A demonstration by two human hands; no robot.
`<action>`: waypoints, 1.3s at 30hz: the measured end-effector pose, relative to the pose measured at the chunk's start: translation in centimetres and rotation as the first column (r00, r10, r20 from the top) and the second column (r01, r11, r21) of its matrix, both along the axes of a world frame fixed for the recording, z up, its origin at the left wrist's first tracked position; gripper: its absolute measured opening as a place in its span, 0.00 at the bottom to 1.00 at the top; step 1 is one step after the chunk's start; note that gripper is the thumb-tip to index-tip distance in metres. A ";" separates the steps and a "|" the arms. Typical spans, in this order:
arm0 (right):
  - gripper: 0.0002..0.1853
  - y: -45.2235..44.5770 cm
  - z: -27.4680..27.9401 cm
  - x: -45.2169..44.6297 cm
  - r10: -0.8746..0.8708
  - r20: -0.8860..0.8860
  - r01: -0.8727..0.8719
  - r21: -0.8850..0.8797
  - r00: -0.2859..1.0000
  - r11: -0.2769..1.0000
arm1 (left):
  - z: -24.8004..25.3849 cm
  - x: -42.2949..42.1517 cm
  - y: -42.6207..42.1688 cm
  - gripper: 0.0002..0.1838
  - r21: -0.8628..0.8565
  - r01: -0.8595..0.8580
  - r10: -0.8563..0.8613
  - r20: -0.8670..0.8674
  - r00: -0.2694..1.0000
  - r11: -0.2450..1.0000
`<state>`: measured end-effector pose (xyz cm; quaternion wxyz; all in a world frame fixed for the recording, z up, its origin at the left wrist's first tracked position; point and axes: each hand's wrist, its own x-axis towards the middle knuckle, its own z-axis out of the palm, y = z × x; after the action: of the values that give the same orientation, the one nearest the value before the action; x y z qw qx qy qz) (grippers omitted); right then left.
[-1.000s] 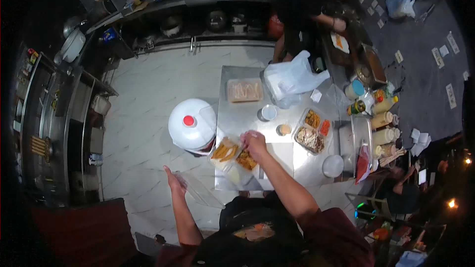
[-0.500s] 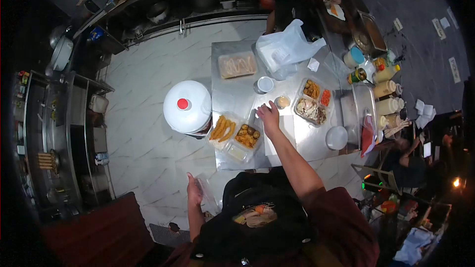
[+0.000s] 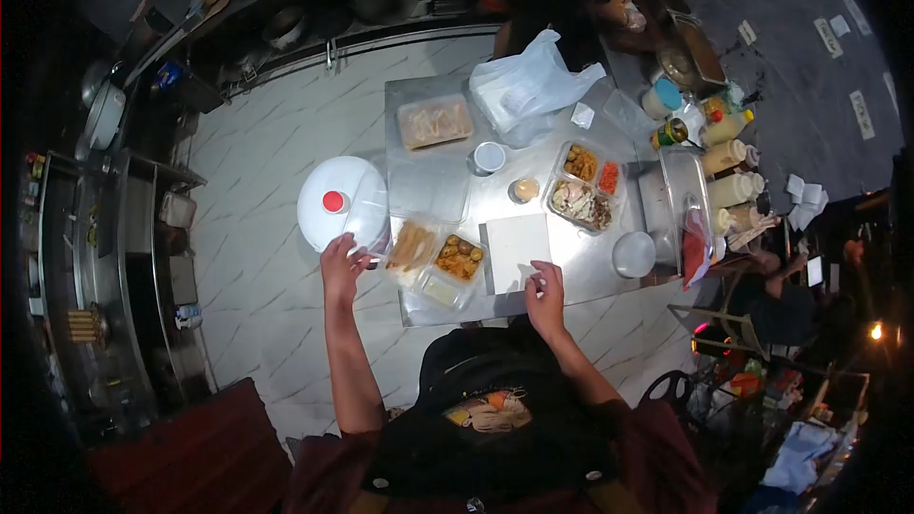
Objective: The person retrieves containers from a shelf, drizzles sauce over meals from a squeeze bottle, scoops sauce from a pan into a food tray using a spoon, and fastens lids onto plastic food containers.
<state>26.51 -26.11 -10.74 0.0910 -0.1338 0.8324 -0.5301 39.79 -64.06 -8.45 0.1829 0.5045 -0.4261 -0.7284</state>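
My left hand [image 3: 343, 269] is closed on the edge of a clear plastic lid [image 3: 369, 225], raised beside the white bucket. The lid reaches over the left side of a compartment container, where fried strips [image 3: 411, 246] look hazy. Potatoes and an orange-brown food [image 3: 460, 259] fill another compartment, and a small covered cup [image 3: 440, 291] sits in front. My right hand [image 3: 545, 297] holds nothing, fingers loosely apart, over the near right corner of a white sheet [image 3: 519, 252]. Farther right lies a second filled container [image 3: 583, 186], uncovered, with a small sauce cup [image 3: 524, 190] to its left.
A white bucket with a red cap [image 3: 328, 200] stands against the table's left side. On the steel table [image 3: 409, 90] are a covered tray [image 3: 435, 122], a plastic bag [image 3: 533, 86], a white-topped cup [image 3: 489, 157] and a round tub [image 3: 633, 254]. Sauce bottles [image 3: 733, 190] line the right. Another person works behind.
My left hand has risen from beside the table to the bucket and container, bringing the clear lid. My right hand has drawn back from near the sauce cup to the white sheet.
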 end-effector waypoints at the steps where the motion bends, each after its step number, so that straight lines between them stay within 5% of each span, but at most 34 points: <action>1: 0.19 0.7 0.3 0.2 -0.019 0.003 0.019 0.024 1.000 1.000 | 0.3 -1.8 -0.3 0.18 -0.014 0.042 -0.041 0.036 0.998 0.999; 4: 0.19 2.9 -0.7 0.6 -0.072 -0.034 0.074 0.086 0.997 0.994 | -2.6 -5.5 -3.0 0.17 -0.066 0.254 -0.248 0.083 0.965 0.965; 6: 0.20 4.1 -1.5 1.0 -0.114 -0.076 0.122 0.119 0.991 0.985 | -4.6 -7.6 -4.4 0.16 -0.065 0.260 -0.260 0.020 0.966 0.963; 9: 0.25 5.9 -6.9 1.9 -0.235 0.085 0.230 0.064 0.968 0.971 | -5.1 -9.8 -4.7 0.24 -0.101 0.209 -0.211 -0.011 0.977 0.973; 12: 0.30 4.0 -3.9 1.1 -0.216 0.803 0.526 -0.138 0.555 0.839 | -7.5 -9.8 -5.2 0.31 -0.153 0.169 -0.183 -0.086 0.979 0.974; 13: 0.31 3.8 -4.8 0.8 -0.154 0.829 0.527 -0.187 0.538 0.829 | -8.1 -9.4 -5.3 0.31 -0.181 0.172 -0.187 -0.067 0.980 0.968; 15: 0.29 2.3 -4.5 0.5 -0.226 0.812 0.595 -0.177 0.538 0.784 | -8.7 -7.9 -3.7 0.27 -0.371 0.144 -0.149 0.017 0.989 0.917; 18: 0.25 2.3 -5.2 0.1 -0.212 0.753 0.549 -0.228 0.623 0.804 | -10.0 -4.6 -1.0 0.20 -0.627 0.327 -0.096 0.373 0.923 0.707; 21: 0.21 4.1 -6.0 0.1 -0.198 0.688 0.475 -0.238 0.698 0.847 | -8.4 -2.0 1.6 0.17 -0.482 0.561 -0.338 0.474 0.813 0.673; 24: 0.15 5.8 -5.7 -0.7 -0.215 0.615 0.412 -0.198 0.759 0.889 | -7.3 -1.2 3.8 0.16 -0.496 0.531 -0.327 0.442 0.835 0.687; 26: 0.12 6.9 -6.2 -1.2 -0.196 0.513 0.314 -0.153 0.835 0.937 | -7.6 -0.4 4.5 0.15 -0.641 0.493 -0.281 0.409 0.868 0.588; 27: 0.14 7.4 -6.3 -1.4 -0.181 0.441 0.237 -0.074 0.879 0.969 | -7.7 0.0 4.9 0.14 -0.708 0.463 -0.257 0.386 0.886 0.533; 30: 0.26 4.9 -1.7 -1.5 -0.041 -0.158 0.087 0.292 0.987 0.953 | -9.9 2.7 5.0 0.11 -0.532 0.504 -0.315 0.409 0.856 0.680; 31: 0.45 5.0 -3.1 -1.6 0.075 -0.178 0.001 0.392 0.981 0.920 | -9.6 3.2 5.7 0.11 -0.493 0.515 -0.328 0.417 0.847 0.702; 35: 0.63 1.2 -0.2 -0.6 0.179 -0.026 -0.126 0.608 0.984 0.784 | -8.1 4.7 8.7 0.11 -0.436 0.491 -0.335 0.387 0.859 0.754; 39: 0.63 -0.6 0.0 0.1 0.129 -0.022 -0.084 0.646 0.991 0.759 | -7.7 6.3 8.8 0.13 -0.349 0.528 -0.395 0.386 0.834 0.774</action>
<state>26.65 -26.69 -10.78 0.1342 -0.1589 0.9570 -0.2023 46.07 -55.29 -16.20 0.0414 0.4290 -0.7136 -0.5523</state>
